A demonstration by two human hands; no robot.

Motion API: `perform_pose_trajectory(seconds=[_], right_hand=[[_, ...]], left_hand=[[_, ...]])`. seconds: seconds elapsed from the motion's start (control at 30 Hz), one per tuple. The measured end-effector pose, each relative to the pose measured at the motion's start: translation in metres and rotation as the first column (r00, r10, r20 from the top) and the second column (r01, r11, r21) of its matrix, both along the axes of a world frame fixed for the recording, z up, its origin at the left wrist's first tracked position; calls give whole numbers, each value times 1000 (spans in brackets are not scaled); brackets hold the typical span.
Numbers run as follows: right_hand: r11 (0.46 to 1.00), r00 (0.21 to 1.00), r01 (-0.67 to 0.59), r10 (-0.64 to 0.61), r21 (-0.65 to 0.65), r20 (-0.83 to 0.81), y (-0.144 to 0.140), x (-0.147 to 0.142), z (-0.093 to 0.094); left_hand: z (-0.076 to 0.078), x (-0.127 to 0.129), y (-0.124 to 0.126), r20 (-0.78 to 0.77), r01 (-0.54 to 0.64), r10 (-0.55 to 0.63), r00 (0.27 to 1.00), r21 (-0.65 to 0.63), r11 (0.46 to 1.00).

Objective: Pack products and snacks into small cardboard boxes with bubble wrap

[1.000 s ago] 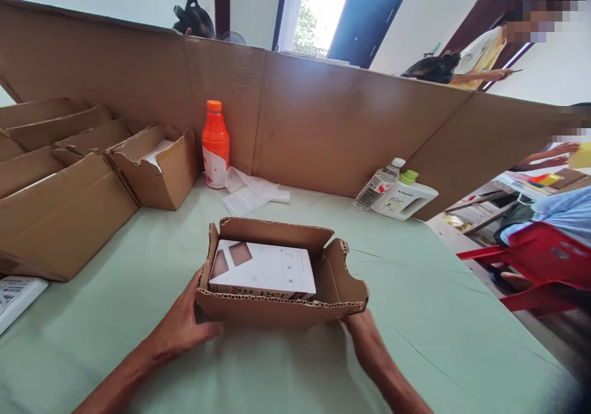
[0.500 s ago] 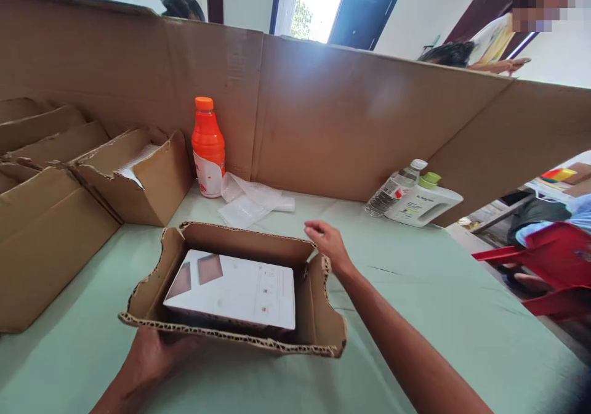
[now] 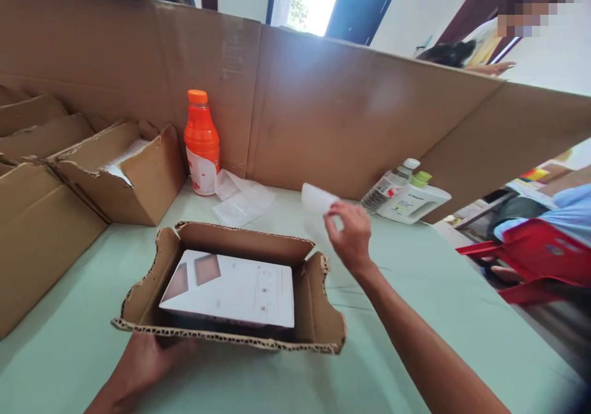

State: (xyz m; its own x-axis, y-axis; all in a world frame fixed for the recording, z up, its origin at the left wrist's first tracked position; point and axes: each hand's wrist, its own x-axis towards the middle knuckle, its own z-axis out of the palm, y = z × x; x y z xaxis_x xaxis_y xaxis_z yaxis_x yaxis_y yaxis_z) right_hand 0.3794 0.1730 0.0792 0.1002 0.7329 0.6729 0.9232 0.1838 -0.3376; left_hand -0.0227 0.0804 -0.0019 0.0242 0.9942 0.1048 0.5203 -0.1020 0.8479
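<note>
An open cardboard box (image 3: 244,233) with ragged cut edges stands before me, and a white printed carton (image 3: 240,291) lies inside it. My left hand (image 3: 143,361) is at the box's near wall, low down, its fingers partly hidden and blurred against the cardboard. Beyond the box's far right corner, my right hand (image 3: 351,232) pinches a whitish translucent piece of plastic wrap (image 3: 317,201) between thumb and fingers, raised off the table. More crumpled bubble wrap (image 3: 242,201) lies behind the box, beside an orange bottle (image 3: 202,143) with a white label.
Several cardboard boxes (image 3: 157,174) stand at the left. A clear water bottle (image 3: 388,186) leans on a white jug (image 3: 413,203) with a green cap at the back right. A cardboard partition (image 3: 332,112) closes off the green-covered table (image 3: 415,315). People and a red chair (image 3: 549,254) are beyond.
My right hand has moved from the box's corner up and right, and now holds a plastic piece lifted off the wrap pile. My left hand stays at the box.
</note>
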Motion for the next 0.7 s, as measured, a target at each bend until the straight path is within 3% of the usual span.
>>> perform_pose_trajectory(seconds=[0.07,0.13,0.2,0.27,0.33,0.43,0.53,0.63,0.7], right_hand=[[981,944,-168,188,-97,270,-66,3,-14],[950,890,-257,305,-179,338,-124,5,-30],[963,924,-232,263,-140,278,-165,7,-40],[988,976,-141,149,-63,156,-183,9,-40],[995,995,-97,98,-38,21,-183,7,-34],[976,961,-180,148,-120,-235,-162,-14,-23],[886,799,-401,215,-231,-562,-139,-59,-21],[814,610,-559,272,-160,-745,-124,-109,-27],[781,551,-616,335,-102,-764,-116,-131,-30]], left_hand=[[-7,-5,-14,5,7,-6,1000,-24,1000],[-8,-13,-19,-28,16,-18,999,-65,998],[-4,-19,-16,-98,32,-39,994,-64,997],[3,-23,-10,-163,56,-59,985,-20,998],[9,-23,-6,-193,95,-92,977,7,995],[13,-19,-6,-191,150,-140,971,38,988],[10,-22,-5,-159,150,-142,977,38,988],[4,-39,-1,-84,49,-49,995,2,999],[0,-53,2,-23,-93,93,995,22,995]])
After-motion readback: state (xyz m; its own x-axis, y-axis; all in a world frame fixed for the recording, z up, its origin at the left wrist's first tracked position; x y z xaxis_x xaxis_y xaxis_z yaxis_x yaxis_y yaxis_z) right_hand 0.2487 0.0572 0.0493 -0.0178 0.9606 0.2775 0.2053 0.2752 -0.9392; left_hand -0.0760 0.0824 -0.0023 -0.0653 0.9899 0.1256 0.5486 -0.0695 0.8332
